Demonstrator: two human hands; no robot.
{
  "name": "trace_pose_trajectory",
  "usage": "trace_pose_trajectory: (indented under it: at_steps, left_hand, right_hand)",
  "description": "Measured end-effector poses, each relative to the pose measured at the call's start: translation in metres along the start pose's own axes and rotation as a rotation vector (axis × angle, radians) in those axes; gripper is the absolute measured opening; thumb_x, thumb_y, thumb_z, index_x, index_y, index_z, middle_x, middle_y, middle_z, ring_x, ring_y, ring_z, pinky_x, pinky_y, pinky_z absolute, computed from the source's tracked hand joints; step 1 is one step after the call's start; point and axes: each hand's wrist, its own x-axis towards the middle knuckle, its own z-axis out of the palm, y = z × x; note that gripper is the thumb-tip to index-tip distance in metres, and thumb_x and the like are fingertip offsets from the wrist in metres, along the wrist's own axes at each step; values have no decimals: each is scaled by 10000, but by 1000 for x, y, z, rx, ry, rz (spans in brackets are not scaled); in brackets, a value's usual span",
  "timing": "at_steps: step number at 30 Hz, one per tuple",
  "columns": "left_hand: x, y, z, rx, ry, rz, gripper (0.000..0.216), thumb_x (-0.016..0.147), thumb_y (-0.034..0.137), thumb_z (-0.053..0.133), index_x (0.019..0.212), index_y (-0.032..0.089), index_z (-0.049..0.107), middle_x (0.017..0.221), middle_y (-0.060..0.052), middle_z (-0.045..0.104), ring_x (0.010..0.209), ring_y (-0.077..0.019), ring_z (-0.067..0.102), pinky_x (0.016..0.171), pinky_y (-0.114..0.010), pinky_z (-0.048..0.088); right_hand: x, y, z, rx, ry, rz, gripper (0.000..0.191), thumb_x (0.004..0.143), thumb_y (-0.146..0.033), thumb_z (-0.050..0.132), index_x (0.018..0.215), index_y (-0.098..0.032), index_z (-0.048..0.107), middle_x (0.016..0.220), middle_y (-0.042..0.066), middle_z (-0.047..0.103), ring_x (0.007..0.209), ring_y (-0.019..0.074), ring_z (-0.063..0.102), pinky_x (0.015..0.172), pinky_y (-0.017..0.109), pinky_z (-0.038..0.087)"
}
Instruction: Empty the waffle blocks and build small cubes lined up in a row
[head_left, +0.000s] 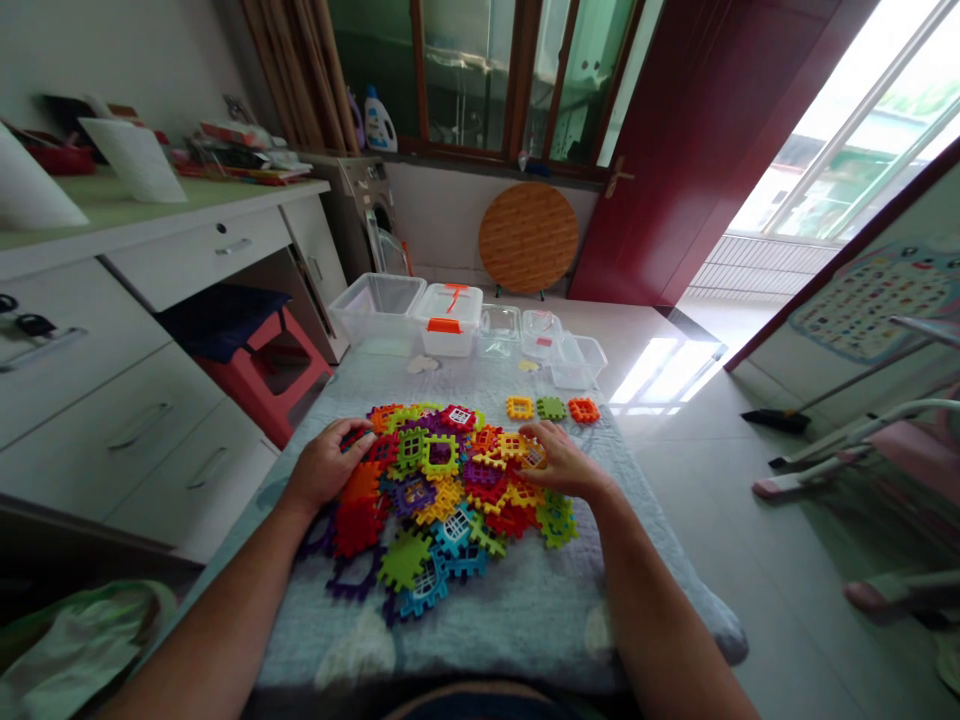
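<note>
A heap of colourful plastic interlocking building pieces (442, 490), toothed and square, lies on the cloth-covered table. My left hand (326, 465) is at the heap's left edge, its thumb and fingers closed around a dark red piece (356, 436) that is partly hidden. At the right edge, my right hand (564, 460) has its thumb and fingers on either side of a yellow window piece (534, 456). Beyond that hand, a yellow piece (519, 407), a green piece (551, 408) and an orange-red piece (583, 410) lie in a row, apart from the heap.
Along the table's far edge stand an open clear bin (379, 305), a lidded box with orange latches (450, 330) and smaller clear containers (577, 362). A red stool (262, 375) and white drawers (142, 430) are on the left. A pink chair (911, 460) stands right.
</note>
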Motion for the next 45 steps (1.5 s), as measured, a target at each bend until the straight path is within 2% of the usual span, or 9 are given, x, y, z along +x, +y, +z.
trace_pose_trajectory:
  at_steps: [6,11,15,18,21,24,29,34,45]
  left_hand:
    - [0,-1,1,1,0,5,418,816,543,499,983,191,649,1056,-82,681,1012,-249,623,965,-369,450]
    - [0,1,0,-7,-11,-5,425,812,544,498,990,188,646,1060,-87,672,1019,-252,616,970,-372,441]
    - [-1,4,-1,-5,-6,-13,427,804,551,495,977,191,647,1051,-85,673,1010,-255,619,963,-368,445]
    - [0,4,-1,-3,-13,-5,431,803,558,493,973,194,648,1052,-82,676,1008,-255,623,960,-366,448]
    - [0,3,-1,-4,-15,-2,434,805,558,490,978,192,647,1058,-82,679,1015,-254,621,968,-367,445]
    - [0,3,-1,-1,-12,-10,436,806,556,487,982,190,645,1066,-87,681,1017,-255,619,976,-372,442]
    - [-1,5,-2,-3,-15,-16,427,805,548,488,979,191,644,1073,-91,680,1020,-256,619,985,-382,440]
    - [-1,6,-1,-5,-6,-12,417,802,546,497,977,199,646,1072,-85,686,1020,-252,620,984,-379,446]
    - [-1,3,0,-9,-5,11,412,820,535,490,982,187,641,1052,-84,676,1010,-250,618,964,-365,444]
  right_hand:
    - [2,5,-3,58,31,29,331,675,-145,603,1003,-186,611,978,51,642,891,189,587,820,310,460]
    - [6,10,-4,130,166,116,155,736,-178,516,837,-183,633,704,-11,621,632,124,538,623,236,412]
    - [8,24,3,227,303,211,188,778,-241,485,881,-184,631,577,-42,519,530,114,477,521,225,352]
    - [10,32,7,280,252,243,236,798,-259,464,941,-178,633,571,-49,500,498,113,456,493,226,338]
    - [9,30,7,146,163,222,189,788,-235,501,877,-175,657,615,-30,536,548,115,477,552,236,373]
    - [6,24,2,2,167,153,155,769,-250,592,879,-173,671,816,24,610,720,142,544,707,269,434]
    - [0,23,-4,-55,52,36,424,685,-375,757,1050,-187,650,1010,67,590,960,223,539,898,373,434]
    - [-1,27,-4,-58,-1,11,409,691,-273,726,1084,-198,641,972,44,566,938,203,530,900,357,435]
    - [-7,30,-14,16,-107,32,394,671,-208,719,1054,-191,626,1057,62,560,1020,222,537,940,380,437]
